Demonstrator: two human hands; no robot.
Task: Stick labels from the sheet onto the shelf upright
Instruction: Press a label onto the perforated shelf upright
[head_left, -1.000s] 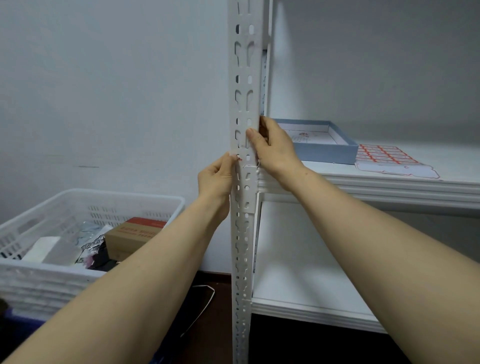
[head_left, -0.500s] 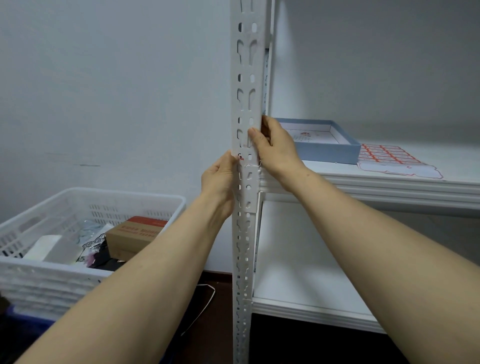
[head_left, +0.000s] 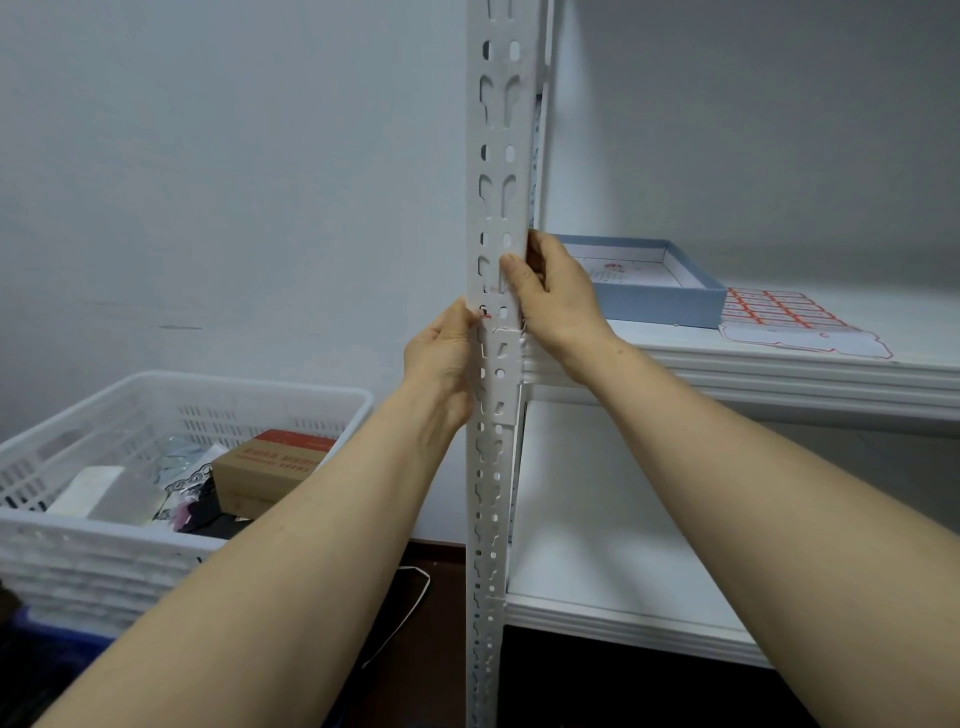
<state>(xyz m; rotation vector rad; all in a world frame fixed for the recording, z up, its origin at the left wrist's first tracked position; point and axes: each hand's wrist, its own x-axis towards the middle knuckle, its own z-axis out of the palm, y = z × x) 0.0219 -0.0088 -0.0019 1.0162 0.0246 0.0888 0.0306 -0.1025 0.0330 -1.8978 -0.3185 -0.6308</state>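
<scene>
Shelf unit (head_left: 753, 364): white, two boards in view; carries the items listed at its left end.

Shelf upright (head_left: 501, 130): white perforated steel angle at the unit's front left corner, running top to bottom of the view. Rigid, fixed; its slots and holes leave little flat face for adhesion (judged).

Basket (head_left: 171, 395): white slotted plastic, on the floor left of the upright, holding a cardboard box (head_left: 270, 462) and assorted packets.

Blue tray (head_left: 660, 304): shallow, on the upper board just behind the upright.

Label sheet (head_left: 784, 317): red-and-white, lying flat on the upper board at the tray's right side, one corner over the board's front edge. Thin, limp paper; best lifted by an edge, each label peeled from a corner (judged).

Right hand (head_left: 558, 299): wrapped around the upright's right edge, thumb flat on the front face above the joint.

Left hand (head_left: 441, 353): closed against the upright's left edge, fingertips at a small red-marked patch.

Label (head_left: 485, 312): that patch on the upright's face, apparently being pressed down; whether either hand pinches it cannot be told. Light, tacky, prone to creasing over the holes (judged).
</scene>
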